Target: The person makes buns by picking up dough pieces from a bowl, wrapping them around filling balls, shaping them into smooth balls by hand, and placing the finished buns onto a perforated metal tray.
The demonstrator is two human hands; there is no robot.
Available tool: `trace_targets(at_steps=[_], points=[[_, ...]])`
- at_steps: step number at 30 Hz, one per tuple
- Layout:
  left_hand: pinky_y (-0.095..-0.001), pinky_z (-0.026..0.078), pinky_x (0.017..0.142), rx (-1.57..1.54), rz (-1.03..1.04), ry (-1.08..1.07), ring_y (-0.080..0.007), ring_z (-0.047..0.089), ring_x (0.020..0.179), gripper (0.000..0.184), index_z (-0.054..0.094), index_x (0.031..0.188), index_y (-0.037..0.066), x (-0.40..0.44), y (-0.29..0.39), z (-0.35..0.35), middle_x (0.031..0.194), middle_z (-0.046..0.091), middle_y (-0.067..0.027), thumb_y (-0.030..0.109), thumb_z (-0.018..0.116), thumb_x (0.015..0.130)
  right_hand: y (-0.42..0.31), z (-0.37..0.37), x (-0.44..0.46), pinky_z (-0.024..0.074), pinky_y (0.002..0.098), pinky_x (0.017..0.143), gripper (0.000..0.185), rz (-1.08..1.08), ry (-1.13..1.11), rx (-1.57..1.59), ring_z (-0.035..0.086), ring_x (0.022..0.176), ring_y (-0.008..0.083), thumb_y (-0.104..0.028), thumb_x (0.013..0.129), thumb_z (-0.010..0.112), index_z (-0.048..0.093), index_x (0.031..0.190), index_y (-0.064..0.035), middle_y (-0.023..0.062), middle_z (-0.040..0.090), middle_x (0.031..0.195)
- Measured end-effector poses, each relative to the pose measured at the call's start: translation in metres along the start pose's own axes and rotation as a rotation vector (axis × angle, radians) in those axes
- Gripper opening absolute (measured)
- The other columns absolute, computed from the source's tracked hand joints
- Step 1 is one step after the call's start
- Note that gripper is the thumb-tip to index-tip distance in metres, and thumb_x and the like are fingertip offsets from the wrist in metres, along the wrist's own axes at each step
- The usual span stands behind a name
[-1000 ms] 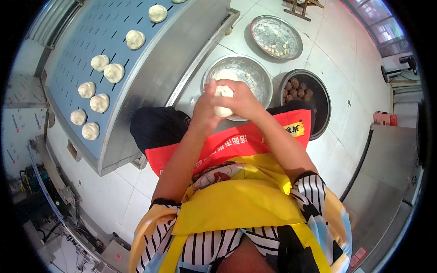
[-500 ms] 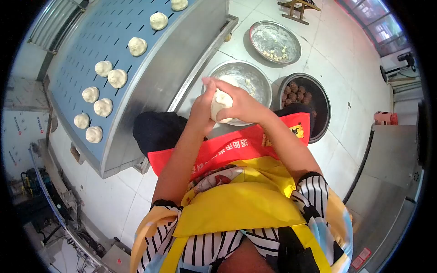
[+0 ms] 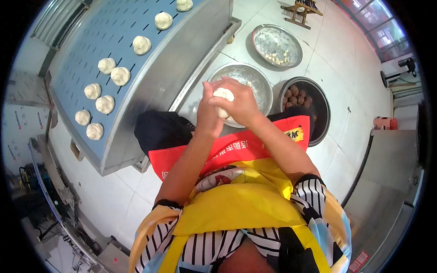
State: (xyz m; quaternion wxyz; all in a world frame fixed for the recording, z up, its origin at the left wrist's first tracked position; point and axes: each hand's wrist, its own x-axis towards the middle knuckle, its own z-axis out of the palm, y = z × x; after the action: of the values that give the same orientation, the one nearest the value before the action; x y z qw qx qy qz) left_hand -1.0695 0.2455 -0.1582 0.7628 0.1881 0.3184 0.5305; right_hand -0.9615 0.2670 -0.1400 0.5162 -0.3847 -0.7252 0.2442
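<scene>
A pale dough ball [image 3: 223, 95] is pressed between my two hands, above the near metal bowl. My left hand [image 3: 207, 113] supports it from the left and below, its fingers partly hidden behind the dough. Curled over the top and right side of the ball is my right hand [image 3: 241, 102], with the thumb across its front. Under my hands, the near metal bowl [image 3: 264, 75] has a whitish, floury coating inside. Several shaped dough balls [image 3: 120, 76] sit in loose rows on the blue slotted surface [image 3: 82, 59] to the left.
A second floury metal bowl [image 3: 298, 48] with small pale bits stands farther off. To its right, a dark tub [image 3: 324, 116] holds several brown balls [image 3: 298, 93]. A small wooden stool [image 3: 298, 18] is at the top. The blue surface has a raised metal side [image 3: 168, 68].
My right hand has closed further around the dough, and less of it shows now. Both hands remain together over the near bowl. The view has shifted slightly.
</scene>
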Motion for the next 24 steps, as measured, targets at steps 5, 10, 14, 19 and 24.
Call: trace_targets(at_steps=[5,10,14,19,24], points=[[-0.0369,0.048,0.09,0.172,-0.214,-0.04,-0.022,0.057,0.107,0.06,0.047,0.123,0.007,-0.006,0.015,-0.008,0.117,0.056,-0.0094,0.058,0.035,0.094,-0.021,-0.022,0.011,0.0495,0.0285,0.078,0.034,0.502,-0.428,0.237,0.063,0.082,0.016,-0.024,0.076,0.071,0.067,0.102,-0.0033,0.0086,0.067,0.089],[-0.0393,0.05,0.086,0.029,0.007,0.06,-0.0233,0.059,0.105,0.057,0.046,0.125,0.008,-0.001,0.003,-0.006,0.115,0.056,-0.0106,0.056,0.038,0.094,-0.016,-0.005,0.003,0.049,0.0292,0.079,0.035,0.304,-0.234,0.021,0.062,0.086,0.016,-0.025,0.076,0.07,0.067,0.103,-0.0044,0.009,0.066,0.094],[-0.0388,0.05,0.087,0.245,-0.195,-0.043,-0.0219,0.058,0.106,0.058,0.046,0.125,0.007,-0.011,0.033,-0.007,0.114,0.057,-0.0097,0.056,0.037,0.094,-0.02,-0.014,0.012,0.0485,0.0301,0.08,0.033,0.39,-0.401,0.287,0.062,0.084,0.0163,-0.028,0.078,0.069,0.068,0.1,-0.0039,0.0101,0.067,0.091],[-0.0381,0.05,0.087,-0.065,-0.092,0.01,-0.023,0.057,0.107,0.053,0.043,0.127,0.004,0.0,0.006,-0.012,0.118,0.053,-0.0112,0.046,0.048,0.094,-0.014,-0.013,0.011,0.0482,0.0289,0.081,0.035,0.308,-0.361,-0.029,0.062,0.088,0.0146,-0.027,0.079,0.068,0.066,0.104,-0.0024,0.0086,0.067,0.095],[-0.038,0.052,0.084,0.065,-0.191,-0.031,-0.0234,0.058,0.104,0.053,0.042,0.127,0.006,-0.006,0.022,-0.013,0.116,0.053,-0.0124,0.047,0.049,0.093,-0.018,-0.02,0.019,0.0483,0.0313,0.082,0.034,0.499,-0.476,0.329,0.062,0.091,0.0152,-0.031,0.081,0.068,0.068,0.097,-0.0014,0.0117,0.067,0.09]])
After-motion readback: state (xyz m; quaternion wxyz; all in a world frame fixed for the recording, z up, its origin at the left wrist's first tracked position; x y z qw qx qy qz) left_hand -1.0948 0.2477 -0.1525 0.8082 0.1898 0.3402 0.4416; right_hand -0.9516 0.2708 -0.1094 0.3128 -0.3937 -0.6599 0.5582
